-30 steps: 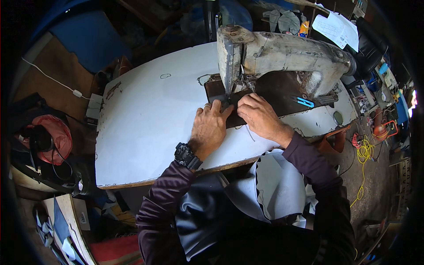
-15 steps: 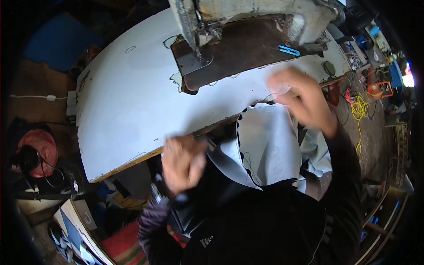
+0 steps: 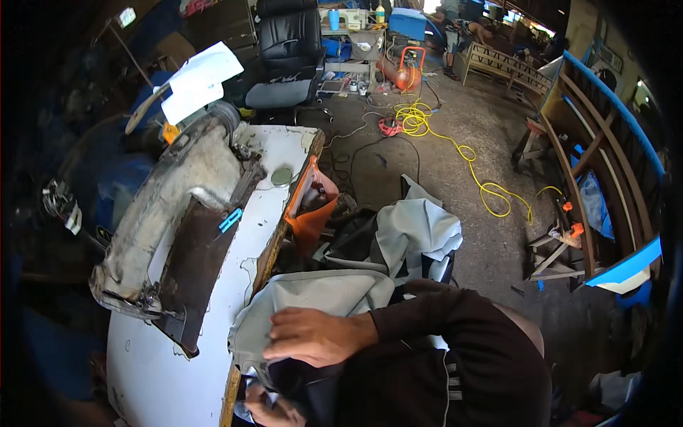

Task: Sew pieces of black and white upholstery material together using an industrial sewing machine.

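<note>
A grey sewn leatherette piece (image 3: 334,288) lies over my lap, its left end resting on the edge of the white table. My right hand (image 3: 320,338) lies on it with the fingers stretched toward the table, gripping nothing. Below it, by the table's edge, my left hand (image 3: 270,410) shows only in part and is soft from motion; its grip cannot be made out. On the table stands a worn sewing machine (image 3: 171,188). Small blue thread snips (image 3: 230,220) lie on its dark bed.
An orange pouch (image 3: 313,224) hangs at the table's side. More grey leatherette (image 3: 416,231) is bunched beyond my lap. A yellow hose (image 3: 462,153) coils over the floor near an office chair (image 3: 288,57). A wooden frame (image 3: 605,171) stands at right; a person (image 3: 466,32) is far back.
The view has swung to the right, bringing the workshop floor into sight. My right hand has come down from above the table onto the leatherette; my left hand is now low by the table edge.
</note>
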The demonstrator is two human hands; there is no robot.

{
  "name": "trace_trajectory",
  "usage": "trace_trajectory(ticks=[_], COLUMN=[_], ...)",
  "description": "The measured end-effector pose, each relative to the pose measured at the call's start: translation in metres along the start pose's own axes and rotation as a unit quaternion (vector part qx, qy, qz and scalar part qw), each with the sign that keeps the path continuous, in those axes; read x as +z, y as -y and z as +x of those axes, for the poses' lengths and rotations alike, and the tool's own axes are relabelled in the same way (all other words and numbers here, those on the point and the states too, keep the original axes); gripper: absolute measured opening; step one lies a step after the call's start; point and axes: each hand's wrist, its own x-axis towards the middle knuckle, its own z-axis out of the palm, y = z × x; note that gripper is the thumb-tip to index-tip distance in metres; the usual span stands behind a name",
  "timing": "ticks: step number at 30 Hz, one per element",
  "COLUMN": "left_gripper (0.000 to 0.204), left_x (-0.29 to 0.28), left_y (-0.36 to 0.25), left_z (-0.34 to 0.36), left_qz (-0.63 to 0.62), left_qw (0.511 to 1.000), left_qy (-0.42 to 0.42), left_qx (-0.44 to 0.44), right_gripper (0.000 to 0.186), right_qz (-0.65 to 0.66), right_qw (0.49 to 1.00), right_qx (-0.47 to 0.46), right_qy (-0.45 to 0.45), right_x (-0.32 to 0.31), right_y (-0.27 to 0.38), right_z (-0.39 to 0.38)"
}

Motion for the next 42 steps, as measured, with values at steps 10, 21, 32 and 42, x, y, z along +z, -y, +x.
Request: trace_trajectory(ticks=[10, 21, 32, 42], left_gripper=[0.046, 0.045, 0.068, 0.017], left_x=[-0.073, -0.089, -0.063, -0.106], left_y=[-0.099, -0.052, -0.057, -0.041], left_z=[0.098, 0.127, 0.126, 0.099], left_qz=[0.269, -0.022, 0.141, -0.088], left_qw=[0.956, 0.988, 0.945, 0.911], left_qy=[0.071, 0.044, 0.090, 0.366], left_qx=[0.090, 0.149, 0.280, -0.170], right_gripper=[0.024, 0.068, 0.018, 0.012], right_qz=[-0.019, 0.061, 0.084, 0.282], right_qw=[0.992, 0.992, 0.996, 0.945], right_qx=[-0.119, -0.002, -0.014, 0.010], right_qy=[0.028, 0.106, -0.009, 0.167], right_x=[-0.033, -0.044, -0.006, -0.071], right_y=[0.003, -0.009, -0.039, -0.026], right_z=[0.084, 0.095, 0.070, 0.116])
